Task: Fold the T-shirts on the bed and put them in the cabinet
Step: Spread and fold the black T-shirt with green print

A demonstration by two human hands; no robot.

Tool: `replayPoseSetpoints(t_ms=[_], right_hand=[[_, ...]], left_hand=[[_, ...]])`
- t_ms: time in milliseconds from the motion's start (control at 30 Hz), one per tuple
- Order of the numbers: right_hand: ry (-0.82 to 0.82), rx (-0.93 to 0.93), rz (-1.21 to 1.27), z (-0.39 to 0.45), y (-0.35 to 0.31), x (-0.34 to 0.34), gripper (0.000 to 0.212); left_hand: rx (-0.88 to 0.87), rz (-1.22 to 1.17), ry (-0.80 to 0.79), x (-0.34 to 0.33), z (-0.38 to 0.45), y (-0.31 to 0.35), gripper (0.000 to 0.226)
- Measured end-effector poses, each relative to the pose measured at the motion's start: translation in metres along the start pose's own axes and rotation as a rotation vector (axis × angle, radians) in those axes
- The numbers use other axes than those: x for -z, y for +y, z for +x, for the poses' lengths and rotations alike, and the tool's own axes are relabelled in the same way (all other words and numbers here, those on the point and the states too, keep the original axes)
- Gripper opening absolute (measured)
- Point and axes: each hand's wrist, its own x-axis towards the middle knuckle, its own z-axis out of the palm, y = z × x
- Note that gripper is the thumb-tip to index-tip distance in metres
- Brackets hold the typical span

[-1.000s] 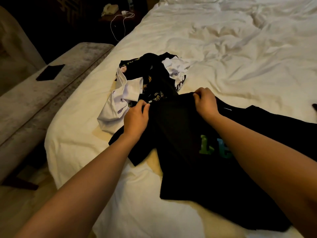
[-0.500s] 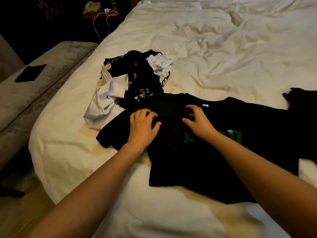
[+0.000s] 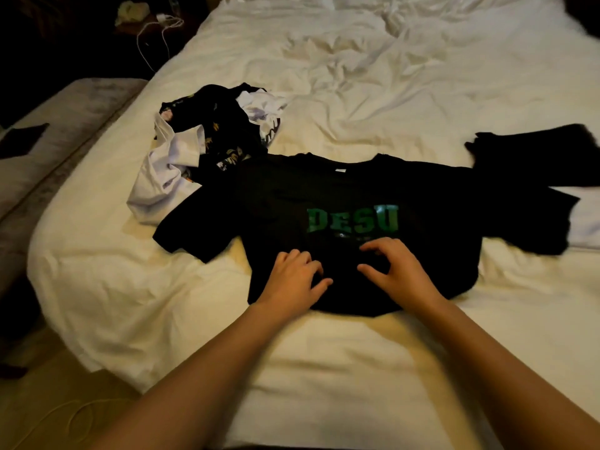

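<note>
From the head view, a black shirt [image 3: 341, 203] is lying spread flat, front up, on the white bed [image 3: 406, 76], near its foot edge. Green letters reading DESU [image 3: 353, 219] are showing across the chest, and the collar is pointing away from the person. One sleeve is reaching toward the left edge of the bed, the other is stretching off to the right.

The left hand [image 3: 293, 277] is resting palm down on the lower part of the shirt, fingers loosely spread and bent a little, gripping nothing. The right hand [image 3: 391, 267] is lying just beside it on the same cloth, below the letters, fingers apart and slightly arched, thumb pointing toward the left hand; it is pressing on the fabric rather than pinching it. A small gap is staying open between the two hands. Both bare forearms are reaching in from the bottom of the picture.

Behind the shirt's left shoulder, a pile [image 3: 214, 147] of crumpled black and white shirts is sitting on the bed, touching the spread shirt. At the right edge, another dark garment [image 3: 535, 157] is lying on the sheet, next to the far sleeve; whether it is touching I cannot tell.

Left of the bed, a grey bench [image 3: 65, 131] is standing alongside, with a flat dark object [image 3: 22, 139] on it. Farther back in the dark, a white cable [image 3: 152, 34] is trailing over a low surface.
</note>
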Motion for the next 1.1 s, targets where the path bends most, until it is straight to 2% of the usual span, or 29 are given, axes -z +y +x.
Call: replayPoseSetpoints(t_ms=[133,233,333,500,600,667,833,900,1000,1100], right_hand=[[-0.024,-0.021,-0.075,-0.044,0.013,0.016,0.039],[-0.095,-0.027,-0.141,-0.066,0.022,0.023,0.054],[-0.071,0.032,-0.251,-0.077,0.030,0.025,0.057],[0.141,0.000,-0.346,-0.085,0.042,0.024,0.036],[0.229,-0.083,-0.333,-0.090,0.045,0.025,0.021],[0.267,-0.166,-0.237,-0.090,0.043,0.026,0.019],[0.301,-0.102,-0.077,-0.080,0.033,0.029,0.014],[0.286,-0.149,-0.001,-0.069,0.028,0.035,0.015],[0.252,-0.183,-0.037,-0.043,0.027,0.044,0.019],[0.266,-0.151,-0.120,-0.011,0.024,0.056,0.016]], left_hand=[[0.007,-0.023,-0.015,-0.007,-0.020,0.013,0.058],[0.043,-0.099,0.036,-0.006,-0.031,0.021,0.064],[0.044,-0.100,0.055,-0.004,-0.040,0.025,0.066],[0.097,-0.051,0.151,-0.004,-0.056,0.016,0.051],[0.227,-0.029,0.275,-0.003,-0.060,0.011,0.025],[0.336,-0.083,0.309,0.001,-0.063,0.011,0.016],[0.429,-0.380,0.407,0.010,-0.053,0.014,0.014],[0.457,-0.476,0.457,0.013,-0.039,0.010,0.014],[0.475,-0.471,0.498,0.015,-0.016,0.005,0.014],[0.406,-0.339,0.454,0.021,0.012,-0.005,0.019]])
